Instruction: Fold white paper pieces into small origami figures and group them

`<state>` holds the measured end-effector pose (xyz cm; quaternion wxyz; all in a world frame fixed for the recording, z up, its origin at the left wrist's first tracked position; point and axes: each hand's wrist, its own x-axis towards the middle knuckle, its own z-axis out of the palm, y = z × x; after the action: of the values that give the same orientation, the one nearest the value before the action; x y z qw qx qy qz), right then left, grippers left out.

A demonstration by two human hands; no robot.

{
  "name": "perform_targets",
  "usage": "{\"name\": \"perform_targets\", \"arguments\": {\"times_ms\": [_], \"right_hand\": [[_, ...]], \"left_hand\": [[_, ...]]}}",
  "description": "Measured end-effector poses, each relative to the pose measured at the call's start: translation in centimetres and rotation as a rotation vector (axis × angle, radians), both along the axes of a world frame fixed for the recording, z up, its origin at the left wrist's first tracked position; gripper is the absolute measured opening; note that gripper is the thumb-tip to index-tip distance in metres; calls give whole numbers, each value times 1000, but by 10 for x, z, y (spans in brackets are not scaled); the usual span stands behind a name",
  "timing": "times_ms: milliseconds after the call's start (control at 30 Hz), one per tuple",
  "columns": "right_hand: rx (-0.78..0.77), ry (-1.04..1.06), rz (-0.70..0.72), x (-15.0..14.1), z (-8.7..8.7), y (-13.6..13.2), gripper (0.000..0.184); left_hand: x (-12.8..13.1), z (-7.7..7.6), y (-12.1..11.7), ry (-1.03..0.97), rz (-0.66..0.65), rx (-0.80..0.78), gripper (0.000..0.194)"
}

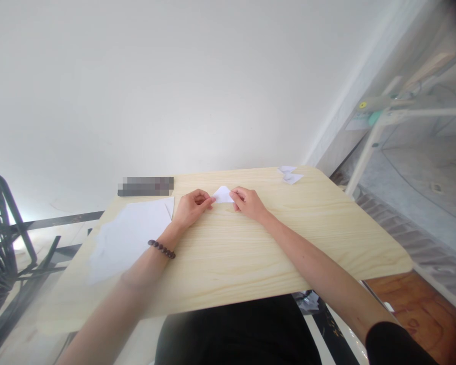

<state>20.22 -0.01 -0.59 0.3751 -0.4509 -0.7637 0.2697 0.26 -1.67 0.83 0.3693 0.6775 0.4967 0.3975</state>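
A small folded piece of white paper [223,194] is held between my two hands, a little above or on the far middle of the table. Its top narrows to a blunt peak and its lower edge runs straight. My left hand [193,205] pinches the left corner between thumb and fingers. At the right corner, my right hand [248,202] pinches it the same way. Beside my left forearm lie white paper sheets [133,233], with a narrow loose flap at their right edge. Folded white paper pieces [291,175] rest near the table's far right corner.
The pale wooden table [289,243] stands against a white wall [213,86]. A dark, pixelated flat object [146,186] lies at its far left edge. To the right is a white metal frame [368,147]; a black chair [7,228] stands at left.
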Motion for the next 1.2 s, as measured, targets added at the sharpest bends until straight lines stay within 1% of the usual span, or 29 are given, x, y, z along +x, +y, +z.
{"name": "perform_targets", "arguments": {"times_ms": [133,333,500,567,633,733,933,1033,1200], "right_hand": [[10,-11,0,-1,0,0,30],[21,-15,-7,-1,1,0,30],[43,-28,-12,-1,2,-1,29],[48,-33,-16,-1,2,-1,29],[48,-34,-16,-2,2,-2,29],[45,-34,-11,-2,2,-2,29],[47,-41,-2,-1,3,-1,29],[55,-33,-7,-1,3,-1,28],[58,-19,-20,-1,4,-1,28]], "left_hand": [[0,0,0,34,45,-5,41],[-1,-2,2,0,9,19,38],[-2,2,2,135,25,-1,38],[-2,3,2,189,10,-18,38],[-3,3,2,198,-21,-14,37],[-3,2,2,171,-76,11,35],[-3,-2,4,120,-87,4,32],[-3,0,2,101,-98,-27,34],[-3,5,-2,178,-188,-57,38]]}}
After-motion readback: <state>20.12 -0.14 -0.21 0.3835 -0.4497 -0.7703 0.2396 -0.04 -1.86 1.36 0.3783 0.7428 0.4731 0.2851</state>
